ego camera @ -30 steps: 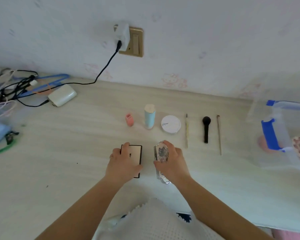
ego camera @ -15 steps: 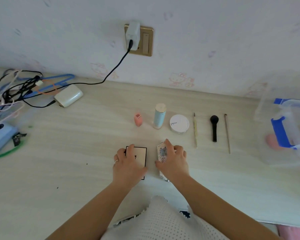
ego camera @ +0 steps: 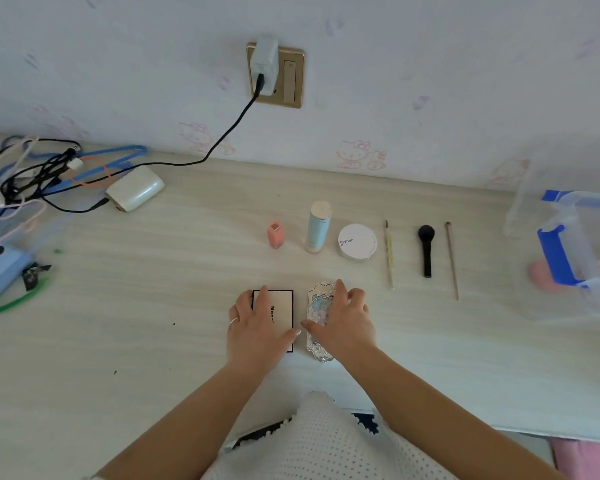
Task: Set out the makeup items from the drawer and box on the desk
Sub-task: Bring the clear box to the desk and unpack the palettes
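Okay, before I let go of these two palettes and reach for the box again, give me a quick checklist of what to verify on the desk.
1. White palette flat on the desk under the left hand: ok.
2. Silver ornate palette flat beside it under the right hand, narrow gap between them: ok.
3. Back row in line: pink bottle, blue tube upright, round compact, thin brush, black brush, brown stick: ok.
4. Palettes square with that row: ok, roughly.
5. Clear box still holds items: a pink shape shows through; what else, cannot tell.
6. Drawer emptied: cannot tell, out of view.
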A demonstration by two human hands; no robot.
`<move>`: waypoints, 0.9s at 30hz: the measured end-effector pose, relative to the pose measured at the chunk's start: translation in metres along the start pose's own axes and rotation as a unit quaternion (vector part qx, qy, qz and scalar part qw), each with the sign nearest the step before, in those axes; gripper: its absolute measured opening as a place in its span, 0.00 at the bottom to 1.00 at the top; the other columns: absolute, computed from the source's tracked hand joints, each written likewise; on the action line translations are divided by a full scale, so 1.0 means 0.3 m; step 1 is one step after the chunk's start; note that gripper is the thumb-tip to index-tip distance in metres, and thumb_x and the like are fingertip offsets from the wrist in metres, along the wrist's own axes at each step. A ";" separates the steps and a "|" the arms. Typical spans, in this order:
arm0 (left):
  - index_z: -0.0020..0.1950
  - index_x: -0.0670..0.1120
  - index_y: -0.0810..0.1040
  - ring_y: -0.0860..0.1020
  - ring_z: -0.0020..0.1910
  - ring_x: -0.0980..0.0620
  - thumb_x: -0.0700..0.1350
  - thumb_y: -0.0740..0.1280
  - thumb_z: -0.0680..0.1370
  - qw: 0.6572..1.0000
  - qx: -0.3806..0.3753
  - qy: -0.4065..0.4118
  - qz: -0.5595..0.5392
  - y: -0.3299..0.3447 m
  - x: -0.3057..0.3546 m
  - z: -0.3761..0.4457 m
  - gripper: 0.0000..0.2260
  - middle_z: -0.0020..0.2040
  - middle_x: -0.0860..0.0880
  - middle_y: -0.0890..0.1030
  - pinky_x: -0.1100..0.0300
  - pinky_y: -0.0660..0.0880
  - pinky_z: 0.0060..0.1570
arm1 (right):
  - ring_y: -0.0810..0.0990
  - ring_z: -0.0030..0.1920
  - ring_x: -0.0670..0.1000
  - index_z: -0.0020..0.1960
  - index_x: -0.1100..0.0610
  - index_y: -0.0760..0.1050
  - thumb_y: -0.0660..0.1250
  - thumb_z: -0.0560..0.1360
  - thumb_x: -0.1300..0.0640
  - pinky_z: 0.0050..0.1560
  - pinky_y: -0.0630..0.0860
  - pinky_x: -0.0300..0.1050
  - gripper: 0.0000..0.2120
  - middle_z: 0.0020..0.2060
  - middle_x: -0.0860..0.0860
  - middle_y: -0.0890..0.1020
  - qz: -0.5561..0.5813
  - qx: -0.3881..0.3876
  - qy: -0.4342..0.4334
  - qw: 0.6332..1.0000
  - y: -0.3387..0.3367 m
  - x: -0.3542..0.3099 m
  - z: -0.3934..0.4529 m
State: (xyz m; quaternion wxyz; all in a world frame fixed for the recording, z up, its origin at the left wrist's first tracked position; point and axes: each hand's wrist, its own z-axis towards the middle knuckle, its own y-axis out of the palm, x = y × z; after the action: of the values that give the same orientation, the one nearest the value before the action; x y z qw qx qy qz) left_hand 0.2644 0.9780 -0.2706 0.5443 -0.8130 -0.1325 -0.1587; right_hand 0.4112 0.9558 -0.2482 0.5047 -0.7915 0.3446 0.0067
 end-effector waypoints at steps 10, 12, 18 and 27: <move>0.72 0.45 0.65 0.66 0.69 0.46 0.54 0.67 0.74 0.988 0.073 0.061 -0.120 -0.092 0.044 -0.022 0.29 0.69 0.46 0.68 0.51 0.63 0.67 | 0.66 0.68 0.52 0.76 0.51 0.49 0.65 0.73 0.41 0.63 0.69 0.48 0.40 0.67 0.52 0.67 0.104 0.027 -0.036 0.994 -0.091 0.050 -0.015; 0.66 0.47 0.71 0.73 0.62 0.51 0.48 0.68 0.75 0.976 0.073 0.096 -0.182 -0.127 0.109 -0.037 0.20 0.61 0.51 0.74 0.57 0.68 0.62 | 0.72 0.62 0.48 0.74 0.51 0.57 0.65 0.74 0.44 0.58 0.71 0.44 0.33 0.61 0.49 0.73 0.167 0.056 -0.053 0.983 -0.153 0.083 -0.033; 0.58 0.51 0.77 0.76 0.53 0.64 0.47 0.67 0.76 0.947 0.020 0.183 -0.263 -0.187 0.363 -0.080 0.11 0.55 0.58 0.78 0.74 0.69 0.48 | 0.77 0.44 0.40 0.61 0.47 0.73 0.66 0.76 0.49 0.40 0.70 0.32 0.15 0.43 0.42 0.79 0.322 0.084 -0.041 0.942 -0.366 0.218 -0.094; 0.55 0.54 0.78 0.76 0.51 0.66 0.46 0.67 0.76 0.923 -0.021 0.255 -0.287 -0.092 0.803 -0.157 0.09 0.53 0.59 0.80 0.70 0.72 0.48 | 0.78 0.43 0.43 0.55 0.43 0.73 0.67 0.75 0.52 0.48 0.70 0.30 0.10 0.42 0.46 0.82 0.389 0.170 -0.062 0.903 -0.672 0.569 -0.180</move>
State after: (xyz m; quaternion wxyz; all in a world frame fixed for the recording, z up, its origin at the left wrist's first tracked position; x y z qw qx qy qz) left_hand 0.4686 0.9550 -0.1335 0.4735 -0.6839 -0.2134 -0.5125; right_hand 0.6346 0.8714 -0.1228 0.6096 -0.4949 0.5885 0.1927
